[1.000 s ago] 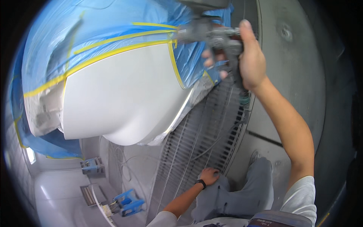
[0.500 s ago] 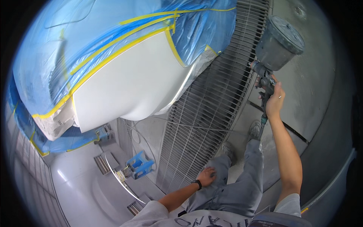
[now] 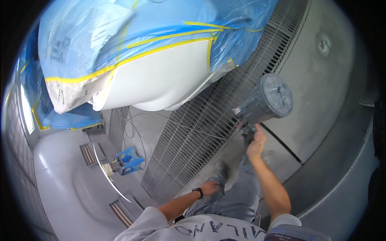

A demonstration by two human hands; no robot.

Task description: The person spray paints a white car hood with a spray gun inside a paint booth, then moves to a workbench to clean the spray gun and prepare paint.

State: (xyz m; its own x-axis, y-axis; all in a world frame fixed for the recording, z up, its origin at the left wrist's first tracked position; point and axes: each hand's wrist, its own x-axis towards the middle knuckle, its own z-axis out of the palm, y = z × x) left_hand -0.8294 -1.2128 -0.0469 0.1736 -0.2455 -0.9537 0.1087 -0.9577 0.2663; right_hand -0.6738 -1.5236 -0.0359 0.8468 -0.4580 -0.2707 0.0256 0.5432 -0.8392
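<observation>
My right hand (image 3: 256, 145) is closed around the grip of a dark spray gun (image 3: 248, 131), held out in front of me. A large grey paint cup (image 3: 267, 98) with a smeared lid sits on top of the gun, tilted to the right. My left hand (image 3: 210, 188), with a black watch at its wrist, is low beside my trouser leg. Its fingers look curled; what they hold, if anything, is hard to make out. Ahead to the left is a smooth white panel (image 3: 161, 74), edged by yellow tape (image 3: 94, 75) and blue masking film (image 3: 169, 16).
A slatted floor grate (image 3: 209, 108) runs diagonally under the panel. A thin hose (image 3: 181, 124) crosses it and loops on the floor. A blue plastic stand (image 3: 130, 160) is at the lower left, beside a thin curved white strip (image 3: 105, 170). Grey walls curve around.
My right hand has brought the spray gun down and left, nearer my body. The view has shifted, and the panel sits higher in it. My left hand stays low by my leg.
</observation>
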